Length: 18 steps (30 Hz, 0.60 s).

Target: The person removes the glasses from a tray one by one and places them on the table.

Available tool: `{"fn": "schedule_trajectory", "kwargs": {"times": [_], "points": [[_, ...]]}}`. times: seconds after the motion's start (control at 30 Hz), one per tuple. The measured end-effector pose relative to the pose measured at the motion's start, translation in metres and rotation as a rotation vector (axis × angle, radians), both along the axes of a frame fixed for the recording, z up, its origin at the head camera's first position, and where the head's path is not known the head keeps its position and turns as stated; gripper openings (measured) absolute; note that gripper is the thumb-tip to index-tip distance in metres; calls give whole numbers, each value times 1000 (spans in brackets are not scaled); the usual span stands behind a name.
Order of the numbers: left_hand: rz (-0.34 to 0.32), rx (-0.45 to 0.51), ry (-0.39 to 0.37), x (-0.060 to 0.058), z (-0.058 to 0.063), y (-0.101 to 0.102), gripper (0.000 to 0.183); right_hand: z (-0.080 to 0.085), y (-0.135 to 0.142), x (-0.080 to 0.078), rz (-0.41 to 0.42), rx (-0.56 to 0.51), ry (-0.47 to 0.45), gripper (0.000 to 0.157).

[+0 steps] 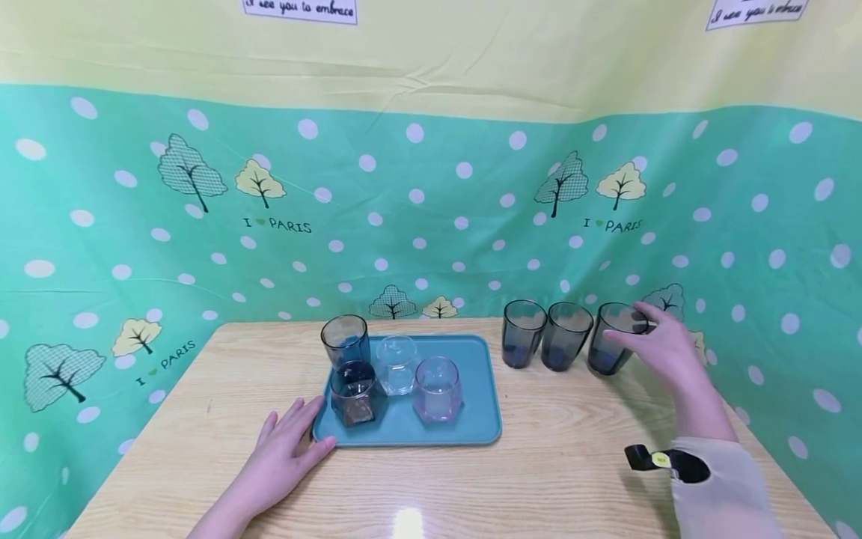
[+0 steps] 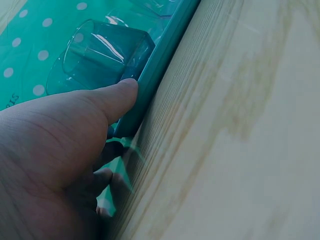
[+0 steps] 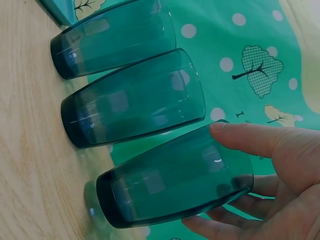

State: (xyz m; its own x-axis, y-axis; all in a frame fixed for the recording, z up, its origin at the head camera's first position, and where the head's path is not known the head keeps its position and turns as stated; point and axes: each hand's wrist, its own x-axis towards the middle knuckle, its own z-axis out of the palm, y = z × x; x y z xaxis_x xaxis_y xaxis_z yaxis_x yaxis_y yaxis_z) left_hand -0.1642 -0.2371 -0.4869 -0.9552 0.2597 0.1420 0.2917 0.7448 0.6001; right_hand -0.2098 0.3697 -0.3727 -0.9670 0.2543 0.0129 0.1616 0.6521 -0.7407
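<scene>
Tray (image 1: 481, 389) blue; tall tumblers (image 1: 567, 340) smoky dark; cloth (image 1: 438, 224) green, white-dotted; table (image 1: 552, 449) wood-grained.

Head view: bright, fairly even light, mostly crisp; blown-out glare spot on the counter (image 1: 539, 479) at bottom centre, soft shadow beside the right sleeve (image 1: 720, 490). Wide-lens lean toward the right side. Left wrist: dimmer, muted colours, lower fingers (image 2: 102, 181) in deep shadow, white streaks on the clear glass (image 2: 107, 50), counter grain soft at right. Right wrist: also dim, pale squarish reflections on the tumblers (image 3: 172, 177).
</scene>
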Motion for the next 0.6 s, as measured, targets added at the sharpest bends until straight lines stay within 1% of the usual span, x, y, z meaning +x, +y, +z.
{"fn": "schedule_trajectory", "kwargs": {"times": [0.17, 0.3, 0.6], "points": [[1, -8, 0, 1, 1, 0, 81, -4, -2, -2, 5, -21, 30, 108], [4, -9, -11, 1, 1, 0, 82, -5, -2, -3, -5, -15, 21, 109], [2, -20, -8, 0, 0, 0, 81, -6, -3, -4, -13, -26, 11, 108]]}}
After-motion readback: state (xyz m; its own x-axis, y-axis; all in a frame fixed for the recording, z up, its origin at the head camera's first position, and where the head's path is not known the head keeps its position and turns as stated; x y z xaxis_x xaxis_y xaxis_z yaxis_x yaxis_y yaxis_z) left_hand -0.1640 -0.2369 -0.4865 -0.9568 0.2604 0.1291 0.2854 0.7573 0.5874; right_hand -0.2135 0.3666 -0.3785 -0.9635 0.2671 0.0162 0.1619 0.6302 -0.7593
